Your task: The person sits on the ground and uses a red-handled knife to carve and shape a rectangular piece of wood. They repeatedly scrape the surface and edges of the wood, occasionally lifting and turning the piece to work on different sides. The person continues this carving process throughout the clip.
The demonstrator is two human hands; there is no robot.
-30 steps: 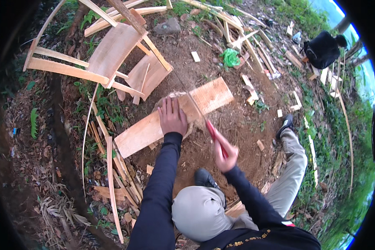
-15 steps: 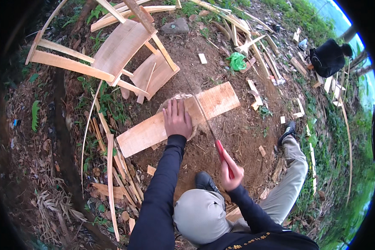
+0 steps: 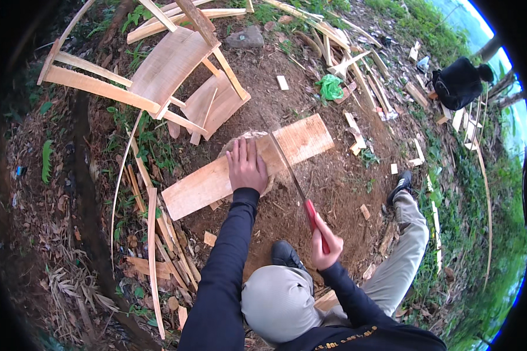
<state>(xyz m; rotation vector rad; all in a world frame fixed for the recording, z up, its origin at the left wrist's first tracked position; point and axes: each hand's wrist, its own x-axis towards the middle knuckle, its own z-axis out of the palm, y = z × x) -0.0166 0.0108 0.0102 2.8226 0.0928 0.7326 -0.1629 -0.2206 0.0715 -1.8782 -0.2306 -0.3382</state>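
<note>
A flat wooden board (image 3: 202, 188) lies slantwise across a tree stump (image 3: 235, 142), which shows only at its edges. My left hand (image 3: 247, 165) presses flat on the board near its middle, fingers stretched toward the far edge. In my right hand (image 3: 326, 243) is the red handle of a handsaw (image 3: 296, 180), its fingers wrapped round it. The saw's long thin blade crosses the board just right of my left hand, and its tip reaches past the far edge. Sawdust lies beside the stump below the blade. How deep the cut goes cannot be made out.
At the upper left stands a wooden chair (image 3: 164, 67) with another board piece under it. Long wood strips (image 3: 153, 257) lie on the left. Offcuts (image 3: 354, 131), a green plastic bag (image 3: 331, 86) and a black container (image 3: 459, 82) are on the right. My shoes rest on the bare soil.
The saw and my right hand have shifted slightly nearer along the cut. My left hand stays on the board. The whole view has moved a little.
</note>
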